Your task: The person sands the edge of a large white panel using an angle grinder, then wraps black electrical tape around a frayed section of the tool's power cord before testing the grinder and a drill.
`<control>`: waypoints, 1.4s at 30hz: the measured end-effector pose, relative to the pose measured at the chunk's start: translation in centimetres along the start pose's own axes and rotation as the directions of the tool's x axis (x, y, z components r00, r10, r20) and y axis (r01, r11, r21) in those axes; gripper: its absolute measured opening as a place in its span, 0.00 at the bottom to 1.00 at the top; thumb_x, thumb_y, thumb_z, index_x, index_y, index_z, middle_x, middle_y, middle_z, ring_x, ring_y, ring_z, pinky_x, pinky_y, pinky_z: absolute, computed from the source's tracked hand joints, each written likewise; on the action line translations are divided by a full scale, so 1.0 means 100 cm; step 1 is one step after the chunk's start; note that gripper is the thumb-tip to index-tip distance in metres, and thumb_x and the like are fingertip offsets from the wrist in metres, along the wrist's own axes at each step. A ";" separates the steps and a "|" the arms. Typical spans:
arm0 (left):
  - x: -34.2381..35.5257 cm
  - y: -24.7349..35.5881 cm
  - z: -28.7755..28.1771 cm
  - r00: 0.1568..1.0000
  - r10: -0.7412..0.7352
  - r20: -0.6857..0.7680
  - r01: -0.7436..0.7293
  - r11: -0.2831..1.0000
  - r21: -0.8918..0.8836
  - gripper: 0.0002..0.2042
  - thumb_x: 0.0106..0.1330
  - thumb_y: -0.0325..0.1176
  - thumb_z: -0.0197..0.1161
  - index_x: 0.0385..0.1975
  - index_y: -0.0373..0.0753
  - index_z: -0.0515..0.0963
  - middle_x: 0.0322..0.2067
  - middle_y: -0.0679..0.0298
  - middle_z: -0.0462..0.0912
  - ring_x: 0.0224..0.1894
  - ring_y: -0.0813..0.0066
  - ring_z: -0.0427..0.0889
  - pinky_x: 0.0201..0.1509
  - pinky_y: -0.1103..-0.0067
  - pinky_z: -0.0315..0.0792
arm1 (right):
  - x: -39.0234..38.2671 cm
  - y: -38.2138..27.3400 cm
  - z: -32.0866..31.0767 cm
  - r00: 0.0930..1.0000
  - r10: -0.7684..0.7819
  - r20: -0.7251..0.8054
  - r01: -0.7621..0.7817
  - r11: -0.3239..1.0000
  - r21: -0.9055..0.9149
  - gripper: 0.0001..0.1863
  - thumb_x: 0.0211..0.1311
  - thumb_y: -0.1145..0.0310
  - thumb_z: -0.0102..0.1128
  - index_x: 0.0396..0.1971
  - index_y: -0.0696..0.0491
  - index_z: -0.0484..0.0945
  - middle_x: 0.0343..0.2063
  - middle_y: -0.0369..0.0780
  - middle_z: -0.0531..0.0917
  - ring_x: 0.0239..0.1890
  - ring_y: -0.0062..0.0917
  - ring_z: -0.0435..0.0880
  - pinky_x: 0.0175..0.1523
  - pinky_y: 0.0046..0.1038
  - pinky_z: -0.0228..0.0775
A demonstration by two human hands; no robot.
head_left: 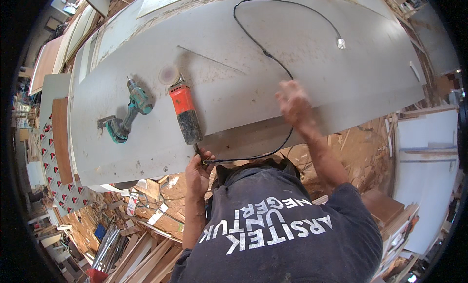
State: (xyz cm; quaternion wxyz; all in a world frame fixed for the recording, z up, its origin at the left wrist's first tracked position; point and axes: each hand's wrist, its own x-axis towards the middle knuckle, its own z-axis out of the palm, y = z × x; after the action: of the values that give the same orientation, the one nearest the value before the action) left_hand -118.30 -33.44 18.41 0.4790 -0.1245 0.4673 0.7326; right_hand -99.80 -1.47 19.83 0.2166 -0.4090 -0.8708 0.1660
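My left hand [199,165] grips the black cord [248,160] just behind an orange-and-black angle grinder [184,112], which lies on a grey panel [341,93] with its round disc toward the far side. My right hand [295,102] is over the panel, right of the grinder and beside the cord; its fingers are smeared by motion. The cord loops across the panel to a pale plug [341,43] at the back right. A teal cordless drill [136,102] lies left of the grinder, and a thin rod [212,59] lies behind it.
Stacked boards [63,49] line the left side. White panels [421,185] stand at the right. Wood offcuts [146,253] and debris cover the floor below the panel, with more boards [385,210] at the lower right. My dark-shirted body fills the lower middle.
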 end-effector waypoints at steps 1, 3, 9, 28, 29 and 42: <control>-0.004 0.000 0.000 1.000 -0.005 -0.003 0.005 1.000 -0.022 0.09 0.74 0.30 0.53 0.49 0.35 0.73 0.41 0.60 0.82 0.41 0.65 0.84 0.46 0.71 0.81 | 0.015 0.017 -0.004 0.992 0.120 -0.049 -0.123 0.989 -0.076 0.21 0.64 0.56 0.59 0.52 0.52 0.76 0.50 0.46 0.78 0.49 0.44 0.79 0.55 0.42 0.72; -0.005 0.000 0.002 1.000 -0.010 0.006 0.010 1.000 -0.022 0.10 0.73 0.29 0.53 0.50 0.35 0.73 0.42 0.59 0.82 0.42 0.65 0.84 0.46 0.73 0.81 | 0.033 0.048 0.004 0.967 0.240 -0.087 -0.252 0.951 -0.180 0.22 0.66 0.55 0.57 0.54 0.53 0.75 0.54 0.46 0.75 0.53 0.44 0.78 0.56 0.42 0.72; -0.004 -0.008 -0.011 1.000 0.008 -0.017 -0.007 0.996 0.083 0.13 0.73 0.30 0.56 0.55 0.38 0.72 0.43 0.60 0.82 0.39 0.70 0.84 0.35 0.82 0.79 | 0.062 0.039 0.018 0.959 0.274 0.067 -0.270 0.961 -0.059 0.21 0.68 0.54 0.54 0.48 0.57 0.77 0.46 0.49 0.81 0.51 0.44 0.80 0.54 0.43 0.72; 0.007 0.011 -0.031 0.993 0.031 0.115 -0.089 0.835 0.543 0.14 0.70 0.32 0.62 0.50 0.32 0.78 0.36 0.66 0.83 0.31 0.82 0.83 0.34 0.85 0.78 | -0.031 -0.018 0.007 0.868 0.362 -0.341 -0.350 0.932 0.098 0.18 0.66 0.62 0.57 0.51 0.57 0.76 0.33 0.45 0.83 0.35 0.35 0.82 0.44 0.36 0.73; 0.010 0.014 -0.033 0.986 0.011 0.168 -0.101 0.837 0.538 0.14 0.70 0.33 0.62 0.51 0.32 0.78 0.36 0.66 0.84 0.32 0.82 0.83 0.35 0.85 0.78 | -0.033 -0.050 0.005 0.929 0.345 -0.136 -0.318 0.930 0.183 0.17 0.66 0.62 0.56 0.50 0.56 0.76 0.32 0.46 0.83 0.35 0.35 0.82 0.43 0.37 0.73; 0.031 0.065 -0.013 0.824 -0.286 0.488 -0.001 0.862 0.508 0.10 0.71 0.32 0.59 0.45 0.32 0.78 0.36 0.64 0.83 0.38 0.80 0.81 0.46 0.80 0.77 | -0.108 -0.228 0.021 0.887 0.098 0.452 -0.396 0.665 0.633 0.12 0.67 0.71 0.58 0.45 0.61 0.80 0.36 0.45 0.86 0.40 0.28 0.86 0.45 0.27 0.75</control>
State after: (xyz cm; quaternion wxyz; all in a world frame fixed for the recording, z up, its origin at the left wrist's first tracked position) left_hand -125.55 -33.31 19.40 0.6630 0.1792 0.4682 0.5561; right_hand -109.29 -24.11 26.08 0.1590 -0.3701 -0.6979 0.5923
